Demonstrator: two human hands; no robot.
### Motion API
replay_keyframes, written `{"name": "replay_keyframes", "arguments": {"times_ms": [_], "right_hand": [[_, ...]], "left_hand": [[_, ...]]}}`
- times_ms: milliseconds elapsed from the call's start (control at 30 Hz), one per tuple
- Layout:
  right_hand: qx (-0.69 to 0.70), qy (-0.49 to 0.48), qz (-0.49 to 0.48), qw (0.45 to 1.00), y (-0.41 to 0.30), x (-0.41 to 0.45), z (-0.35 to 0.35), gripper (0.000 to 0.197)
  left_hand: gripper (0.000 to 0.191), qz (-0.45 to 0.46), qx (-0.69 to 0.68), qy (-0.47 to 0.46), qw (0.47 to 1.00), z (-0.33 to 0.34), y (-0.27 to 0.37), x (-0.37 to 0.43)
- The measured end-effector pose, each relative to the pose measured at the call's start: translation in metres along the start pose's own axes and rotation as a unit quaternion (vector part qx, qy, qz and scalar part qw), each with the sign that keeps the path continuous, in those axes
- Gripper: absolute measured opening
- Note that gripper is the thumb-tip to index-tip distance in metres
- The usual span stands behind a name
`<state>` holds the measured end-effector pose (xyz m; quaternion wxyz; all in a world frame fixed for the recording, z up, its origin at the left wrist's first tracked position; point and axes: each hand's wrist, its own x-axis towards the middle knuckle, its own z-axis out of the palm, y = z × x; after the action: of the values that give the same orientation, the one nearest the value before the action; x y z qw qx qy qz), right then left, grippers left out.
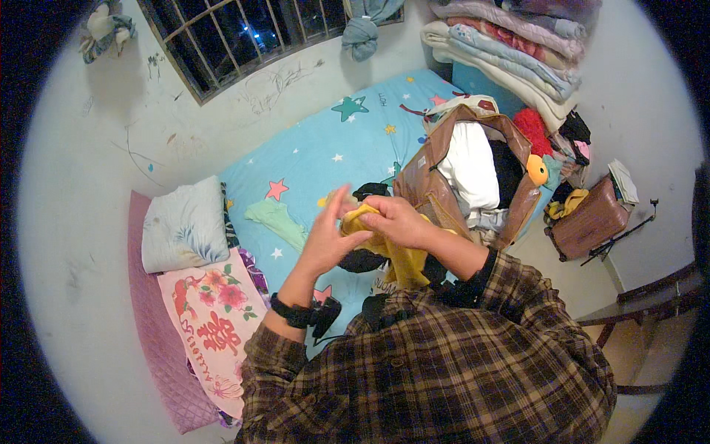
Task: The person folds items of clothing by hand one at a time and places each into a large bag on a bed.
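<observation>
My right hand [398, 222] pinches the bunched edge of a yellow garment [409, 263], whose lower part hangs toward my lap. My left hand [324, 236] is beside it, thumb and fingers spread around the near end of the cloth; the fingertips are blurred. Whether the left hand touches the cloth is hard to tell. Beneath both hands is black clothing [363, 261], partly hidden. A pale green garment [275, 219] lies to the left on the blue star-patterned bed sheet [310, 161]. To the right, an unzipped brown bag [424, 186] holds a white garment [467, 166] and a black garment [507, 177].
A pillow [186, 227] and a pink floral towel [222, 311] lie at the bed's left end. Folded quilts [505, 61] are stacked at the back right. A brown suitcase [591, 219] stands on the floor near a black tripod [621, 241]. A barred window [244, 39] is above the bed.
</observation>
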<state>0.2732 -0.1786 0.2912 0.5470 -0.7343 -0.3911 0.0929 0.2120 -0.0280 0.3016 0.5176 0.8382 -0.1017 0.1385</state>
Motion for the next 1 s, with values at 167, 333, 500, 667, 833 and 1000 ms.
{"name": "replay_keyframes", "arguments": {"times_ms": [167, 333, 500, 667, 833, 1000], "right_hand": [[0.004, -0.044, 0.069, 0.997, -0.003, -0.002, -0.005, 0.023], [-0.073, -0.152, 0.017, 0.986, 0.026, -0.027, -0.014, 0.036], [-0.165, -0.168, 0.072, 0.969, 0.081, -0.054, -0.017, 0.019], [-0.051, -0.091, 0.141, 0.984, 0.087, -0.057, -0.01, 0.015], [-0.111, 0.076, 0.107, 0.985, 0.074, -0.049, -0.025, 0.025], [-0.21, 0.107, 0.012, 0.972, 0.049, -0.039, -0.065, 0.021]], "left_hand": [[0.024, -0.12, 0.001, -0.142, 0.983, -0.005, 0.003, 0.0], [0.014, -0.108, -0.043, -0.106, 0.988, -0.018, 0.018, 0.006], [0.018, -0.091, -0.127, -0.008, 0.988, -0.039, 0.029, 0.009], [0.017, -0.088, -0.151, 0.051, 0.983, -0.059, 0.018, 0.006], [0.018, -0.078, -0.118, 0.147, 0.979, -0.08, 0.018, 0.002], [0.016, -0.088, -0.014, 0.157, 0.984, -0.107, -0.003, -0.003]]}}
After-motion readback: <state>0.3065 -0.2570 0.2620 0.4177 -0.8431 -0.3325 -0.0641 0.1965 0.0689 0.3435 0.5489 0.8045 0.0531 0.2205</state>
